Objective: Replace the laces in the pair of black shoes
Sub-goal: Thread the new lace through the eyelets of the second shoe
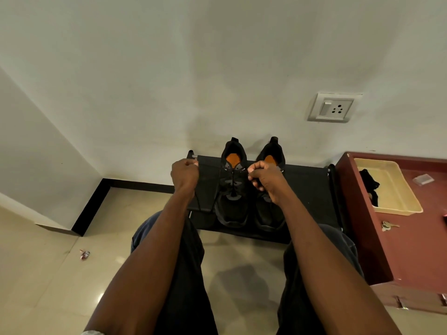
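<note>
Two black shoes with orange insoles stand side by side on a low black rack (309,187) against the wall. The left shoe (232,209) has a black lace (212,167) threaded through its eyelets. My left hand (184,174) grips one lace end, pulled out to the left. My right hand (264,178) grips the other end, pulled right, and covers part of the right shoe (271,151). The lace runs taut between the two fists across the shoe's tongue.
A maroon cabinet (411,238) stands at the right, carrying a cream tray (396,204) with a black item (368,183) in it, keys (388,225) and a small clear packet (422,179). A wall socket (332,108) sits above. A small wrapper (84,254) lies on the tiled floor.
</note>
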`<state>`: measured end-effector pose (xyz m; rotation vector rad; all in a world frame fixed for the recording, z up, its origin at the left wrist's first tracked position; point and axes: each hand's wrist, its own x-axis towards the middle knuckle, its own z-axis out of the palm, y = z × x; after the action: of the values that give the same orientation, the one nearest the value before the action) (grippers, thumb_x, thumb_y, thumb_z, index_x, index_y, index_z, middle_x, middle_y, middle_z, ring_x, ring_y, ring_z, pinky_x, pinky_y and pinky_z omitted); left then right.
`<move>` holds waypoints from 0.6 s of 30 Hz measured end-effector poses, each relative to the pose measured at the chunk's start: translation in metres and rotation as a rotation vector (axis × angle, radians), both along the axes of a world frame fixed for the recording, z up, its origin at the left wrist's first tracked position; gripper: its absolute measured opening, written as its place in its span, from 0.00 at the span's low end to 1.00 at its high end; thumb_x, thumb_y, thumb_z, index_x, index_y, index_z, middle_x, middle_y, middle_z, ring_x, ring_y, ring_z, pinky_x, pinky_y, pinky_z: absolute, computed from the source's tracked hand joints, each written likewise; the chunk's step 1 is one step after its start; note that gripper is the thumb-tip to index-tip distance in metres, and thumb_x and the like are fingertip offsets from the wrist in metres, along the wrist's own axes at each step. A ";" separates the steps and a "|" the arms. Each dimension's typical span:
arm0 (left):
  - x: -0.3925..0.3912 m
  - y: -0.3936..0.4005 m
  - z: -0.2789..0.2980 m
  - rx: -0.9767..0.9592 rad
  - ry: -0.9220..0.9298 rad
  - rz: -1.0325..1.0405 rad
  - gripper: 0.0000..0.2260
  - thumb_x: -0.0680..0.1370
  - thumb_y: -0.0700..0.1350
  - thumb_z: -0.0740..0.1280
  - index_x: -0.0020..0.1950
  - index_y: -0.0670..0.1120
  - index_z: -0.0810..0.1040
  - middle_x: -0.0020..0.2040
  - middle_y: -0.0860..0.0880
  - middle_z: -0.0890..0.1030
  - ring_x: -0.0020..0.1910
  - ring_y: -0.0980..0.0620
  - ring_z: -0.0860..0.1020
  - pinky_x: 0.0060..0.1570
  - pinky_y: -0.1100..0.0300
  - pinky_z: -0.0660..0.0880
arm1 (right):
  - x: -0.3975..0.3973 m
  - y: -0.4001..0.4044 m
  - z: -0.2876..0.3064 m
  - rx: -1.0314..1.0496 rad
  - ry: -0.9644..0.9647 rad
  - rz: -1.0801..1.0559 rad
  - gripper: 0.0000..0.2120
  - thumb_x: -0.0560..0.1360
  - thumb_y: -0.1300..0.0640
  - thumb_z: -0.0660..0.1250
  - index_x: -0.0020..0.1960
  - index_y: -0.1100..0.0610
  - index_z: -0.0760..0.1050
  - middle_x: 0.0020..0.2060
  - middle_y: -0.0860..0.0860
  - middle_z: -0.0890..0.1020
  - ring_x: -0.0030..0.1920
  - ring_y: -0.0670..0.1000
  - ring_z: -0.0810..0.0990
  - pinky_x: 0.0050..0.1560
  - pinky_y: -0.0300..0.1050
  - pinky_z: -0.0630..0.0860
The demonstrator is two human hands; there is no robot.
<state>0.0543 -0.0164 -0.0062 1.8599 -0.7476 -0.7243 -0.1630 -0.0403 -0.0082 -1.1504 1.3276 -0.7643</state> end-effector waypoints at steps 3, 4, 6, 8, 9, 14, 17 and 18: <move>0.000 0.002 0.003 0.007 -0.226 0.082 0.09 0.79 0.36 0.63 0.54 0.40 0.82 0.52 0.44 0.82 0.48 0.47 0.81 0.48 0.54 0.78 | 0.003 0.000 -0.001 0.007 0.010 0.051 0.08 0.80 0.67 0.60 0.52 0.61 0.78 0.39 0.54 0.82 0.32 0.47 0.76 0.30 0.39 0.70; -0.001 0.004 0.002 0.003 -0.327 0.090 0.09 0.79 0.37 0.64 0.55 0.40 0.82 0.54 0.43 0.81 0.50 0.45 0.81 0.51 0.53 0.78 | 0.005 0.000 -0.003 0.009 0.009 0.062 0.09 0.81 0.68 0.59 0.53 0.62 0.77 0.40 0.55 0.82 0.33 0.47 0.77 0.30 0.39 0.71; -0.004 0.005 0.000 -0.007 -0.518 0.072 0.09 0.80 0.38 0.65 0.57 0.41 0.82 0.59 0.42 0.78 0.55 0.45 0.77 0.58 0.52 0.75 | 0.007 0.000 -0.008 0.014 0.068 0.052 0.06 0.81 0.67 0.61 0.52 0.63 0.77 0.40 0.56 0.82 0.32 0.48 0.77 0.29 0.39 0.72; -0.007 0.005 -0.003 -0.027 -0.646 0.028 0.11 0.80 0.40 0.65 0.61 0.42 0.81 0.64 0.43 0.74 0.62 0.44 0.72 0.64 0.51 0.70 | 0.007 0.000 -0.013 0.006 0.228 0.027 0.04 0.81 0.62 0.65 0.48 0.62 0.77 0.37 0.55 0.81 0.29 0.48 0.75 0.28 0.40 0.70; -0.010 0.005 -0.003 -0.046 -0.679 -0.024 0.14 0.79 0.40 0.66 0.64 0.43 0.79 0.66 0.43 0.73 0.66 0.44 0.70 0.67 0.50 0.68 | 0.008 0.000 -0.014 -0.008 0.292 0.022 0.06 0.80 0.60 0.67 0.47 0.61 0.78 0.35 0.54 0.81 0.29 0.47 0.74 0.29 0.40 0.70; -0.030 -0.002 -0.004 -0.065 -0.221 -0.590 0.20 0.78 0.39 0.70 0.70 0.45 0.74 0.62 0.51 0.78 0.64 0.53 0.75 0.63 0.60 0.71 | 0.018 -0.002 -0.012 0.011 -0.007 0.070 0.08 0.82 0.67 0.60 0.53 0.65 0.79 0.39 0.57 0.82 0.34 0.48 0.79 0.33 0.38 0.77; -0.034 -0.003 -0.009 0.038 -0.022 -0.772 0.15 0.77 0.41 0.72 0.63 0.43 0.79 0.51 0.47 0.85 0.52 0.52 0.82 0.60 0.53 0.77 | 0.020 0.000 -0.011 -0.019 -0.087 0.076 0.04 0.81 0.66 0.64 0.53 0.67 0.76 0.39 0.61 0.83 0.32 0.51 0.82 0.31 0.41 0.78; -0.034 -0.004 -0.011 0.036 -0.021 -0.792 0.11 0.77 0.41 0.72 0.58 0.43 0.82 0.47 0.46 0.85 0.48 0.52 0.83 0.58 0.52 0.78 | 0.020 0.001 -0.012 -0.034 -0.075 0.063 0.05 0.80 0.64 0.66 0.52 0.68 0.76 0.39 0.62 0.84 0.31 0.51 0.81 0.29 0.41 0.76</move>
<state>0.0204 -0.0201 -0.0174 1.5746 -1.5215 -1.2079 -0.1425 -0.0393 -0.0200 -1.1741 1.2148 -0.7786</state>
